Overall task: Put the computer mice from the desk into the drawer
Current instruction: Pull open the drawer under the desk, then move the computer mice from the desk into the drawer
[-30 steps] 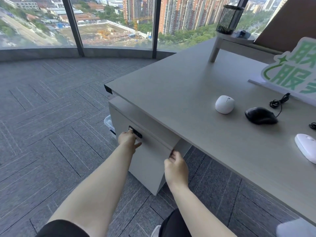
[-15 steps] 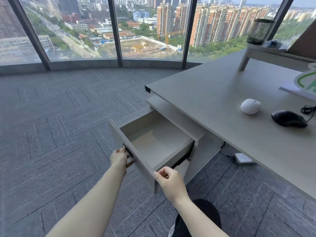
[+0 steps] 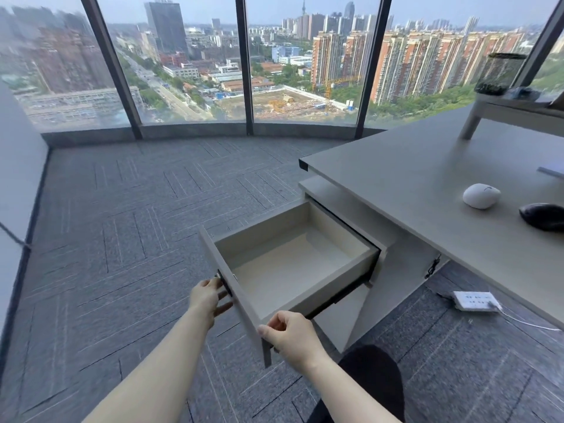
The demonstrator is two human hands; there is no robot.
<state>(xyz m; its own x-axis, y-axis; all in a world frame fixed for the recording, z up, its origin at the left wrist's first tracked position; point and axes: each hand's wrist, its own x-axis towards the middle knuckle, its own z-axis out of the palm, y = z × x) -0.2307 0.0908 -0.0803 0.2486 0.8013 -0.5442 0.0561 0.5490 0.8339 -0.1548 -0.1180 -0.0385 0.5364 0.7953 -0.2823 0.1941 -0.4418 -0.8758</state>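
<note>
The grey drawer (image 3: 335, 271) under the desk (image 3: 412, 190) stands pulled far out, and its pale inside is bare. My left hand (image 3: 207, 297) grips the handle on the drawer's front panel. At the front panel's near corner, my right hand (image 3: 290, 334) pinches the top edge. On the desk at the right lie a white mouse (image 3: 481, 195) and, closer to the frame edge and partly cut off, a black mouse (image 3: 544, 216).
A white power strip (image 3: 474, 300) with a cable lies on the carpet below the desk. A black mesh cup (image 3: 500, 73) stands on a raised shelf (image 3: 518, 112) at the desk's far end. Floor-to-ceiling windows close off the back. My dark-clad knee (image 3: 370, 370) is below the drawer.
The drawer went from shut to pulled far out, both hands staying on its front. The view swung left, so the third mouse and the green sign left the frame.
</note>
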